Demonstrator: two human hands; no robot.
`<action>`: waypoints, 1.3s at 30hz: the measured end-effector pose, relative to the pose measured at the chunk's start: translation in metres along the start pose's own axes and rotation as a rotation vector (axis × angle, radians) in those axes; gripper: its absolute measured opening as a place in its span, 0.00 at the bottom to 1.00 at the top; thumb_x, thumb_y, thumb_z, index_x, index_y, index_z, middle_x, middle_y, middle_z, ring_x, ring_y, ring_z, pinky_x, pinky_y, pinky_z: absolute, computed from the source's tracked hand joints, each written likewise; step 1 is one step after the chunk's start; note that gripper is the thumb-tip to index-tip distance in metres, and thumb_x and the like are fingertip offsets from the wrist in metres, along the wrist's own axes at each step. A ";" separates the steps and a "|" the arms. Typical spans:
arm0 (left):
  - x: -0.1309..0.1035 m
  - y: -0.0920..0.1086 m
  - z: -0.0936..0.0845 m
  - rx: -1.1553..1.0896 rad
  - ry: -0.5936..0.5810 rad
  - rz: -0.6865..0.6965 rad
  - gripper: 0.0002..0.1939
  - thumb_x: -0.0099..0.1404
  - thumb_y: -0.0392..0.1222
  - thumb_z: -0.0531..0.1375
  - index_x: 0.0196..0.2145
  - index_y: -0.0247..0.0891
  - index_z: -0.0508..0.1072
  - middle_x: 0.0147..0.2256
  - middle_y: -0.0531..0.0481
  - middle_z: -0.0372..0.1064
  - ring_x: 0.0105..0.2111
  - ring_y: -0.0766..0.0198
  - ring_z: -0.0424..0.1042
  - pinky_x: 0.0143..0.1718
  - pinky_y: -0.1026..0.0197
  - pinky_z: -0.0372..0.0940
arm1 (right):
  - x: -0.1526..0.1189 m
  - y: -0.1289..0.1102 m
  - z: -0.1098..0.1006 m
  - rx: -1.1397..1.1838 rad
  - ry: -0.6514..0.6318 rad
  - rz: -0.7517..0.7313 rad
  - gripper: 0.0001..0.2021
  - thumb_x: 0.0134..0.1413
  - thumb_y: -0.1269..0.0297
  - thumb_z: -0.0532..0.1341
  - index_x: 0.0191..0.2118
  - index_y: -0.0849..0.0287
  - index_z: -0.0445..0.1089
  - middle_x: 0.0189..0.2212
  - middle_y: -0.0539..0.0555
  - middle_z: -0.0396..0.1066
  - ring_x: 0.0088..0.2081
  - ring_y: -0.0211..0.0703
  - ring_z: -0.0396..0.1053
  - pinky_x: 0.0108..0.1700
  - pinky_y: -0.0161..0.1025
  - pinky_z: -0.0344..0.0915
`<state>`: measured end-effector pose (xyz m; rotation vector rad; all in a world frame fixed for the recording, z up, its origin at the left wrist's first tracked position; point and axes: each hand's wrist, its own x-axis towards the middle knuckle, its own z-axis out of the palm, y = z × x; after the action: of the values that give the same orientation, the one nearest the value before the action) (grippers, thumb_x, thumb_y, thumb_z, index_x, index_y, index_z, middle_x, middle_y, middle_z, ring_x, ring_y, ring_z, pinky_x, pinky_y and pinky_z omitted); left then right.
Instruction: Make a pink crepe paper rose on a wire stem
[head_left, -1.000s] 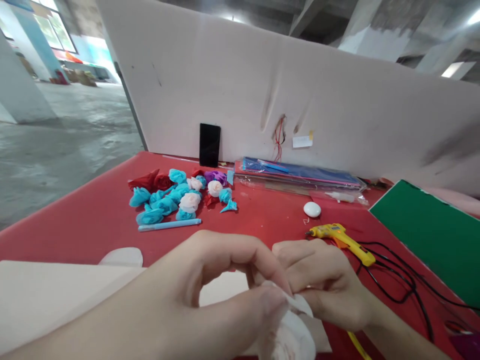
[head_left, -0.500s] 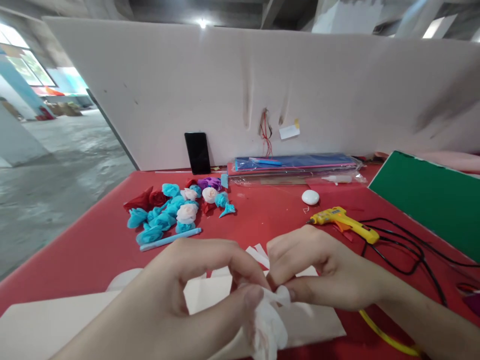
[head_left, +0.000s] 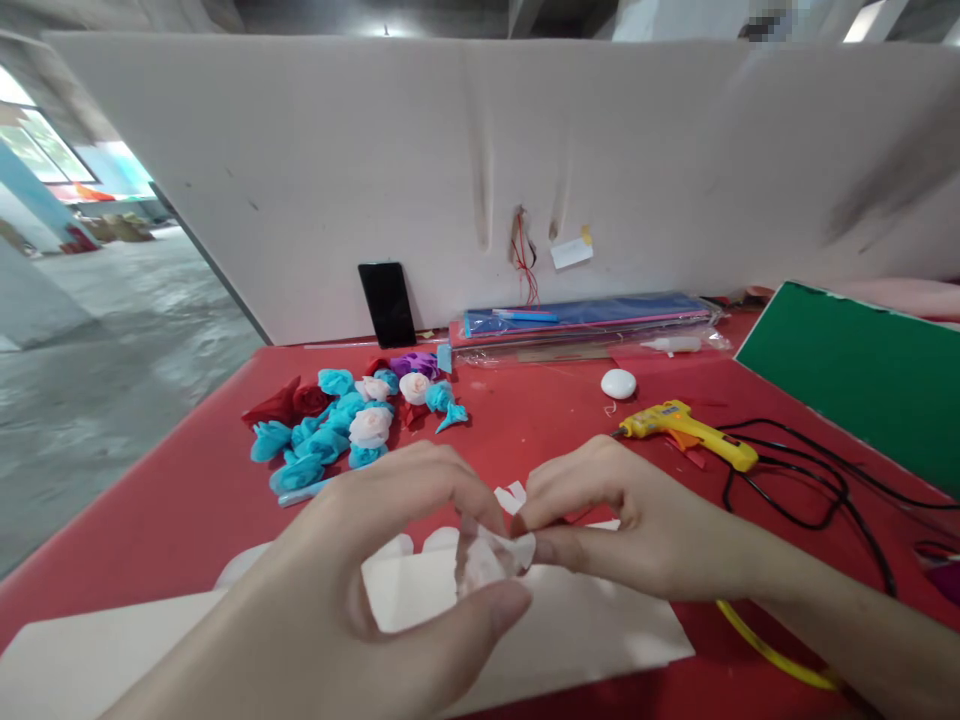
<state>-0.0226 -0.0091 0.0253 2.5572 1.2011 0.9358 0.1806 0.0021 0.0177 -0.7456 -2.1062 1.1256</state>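
Note:
Between my hands is a small crumpled white paper flower [head_left: 487, 562], low in the middle of the view. My left hand [head_left: 405, 560] curls around its left side, fingers behind it and thumb in front. My right hand [head_left: 622, 520] pinches the flower's right edge between thumb and fingers. Beneath both hands lies a cream paper sheet [head_left: 585, 635], with small white paper pieces [head_left: 511, 496] just behind it. Rolled blue paper flowers [head_left: 322, 440], along with pink, red and purple ones, are bunched beyond my left hand.
A yellow glue gun [head_left: 690, 432] with a black cable rests on the red table [head_left: 517, 420] at the right. Farther back are a white oval object [head_left: 619, 384], a phone [head_left: 388, 305], wrapped coloured paper [head_left: 592, 318] and a green board [head_left: 855, 385].
The white flower has moved up and left and now sits deeper within my left hand. My left thumb has shifted lower in front of it. The view has tilted slightly.

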 end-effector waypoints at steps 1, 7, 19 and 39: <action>0.001 0.001 0.000 -0.032 -0.005 0.013 0.02 0.56 0.45 0.57 0.30 0.49 0.68 0.29 0.59 0.70 0.28 0.65 0.69 0.27 0.65 0.66 | 0.000 0.000 0.001 -0.016 0.019 0.019 0.08 0.54 0.72 0.59 0.31 0.69 0.75 0.23 0.52 0.70 0.25 0.32 0.63 0.27 0.30 0.57; 0.009 0.006 0.002 -0.074 -0.001 0.102 0.08 0.54 0.30 0.55 0.28 0.44 0.66 0.25 0.58 0.65 0.27 0.66 0.64 0.32 0.62 0.61 | 0.001 -0.003 0.006 -0.073 0.055 0.089 0.09 0.54 0.73 0.57 0.27 0.67 0.73 0.20 0.48 0.62 0.24 0.31 0.58 0.25 0.29 0.54; 0.010 0.003 0.003 0.173 0.115 0.252 0.08 0.54 0.29 0.59 0.27 0.42 0.70 0.32 0.56 0.70 0.35 0.63 0.66 0.52 0.50 0.56 | -0.001 -0.002 0.015 -0.053 0.153 0.187 0.10 0.54 0.73 0.55 0.23 0.63 0.66 0.18 0.44 0.55 0.23 0.28 0.53 0.23 0.26 0.51; 0.014 0.001 0.003 0.156 0.116 0.300 0.08 0.53 0.28 0.60 0.25 0.39 0.69 0.34 0.52 0.70 0.38 0.60 0.66 0.50 0.46 0.60 | -0.002 -0.008 0.015 -0.034 0.151 0.194 0.11 0.51 0.79 0.53 0.25 0.61 0.68 0.19 0.43 0.59 0.23 0.28 0.55 0.23 0.26 0.51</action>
<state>-0.0137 0.0007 0.0298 2.9013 0.9676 1.1042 0.1691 -0.0111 0.0173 -1.0366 -1.9628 1.0992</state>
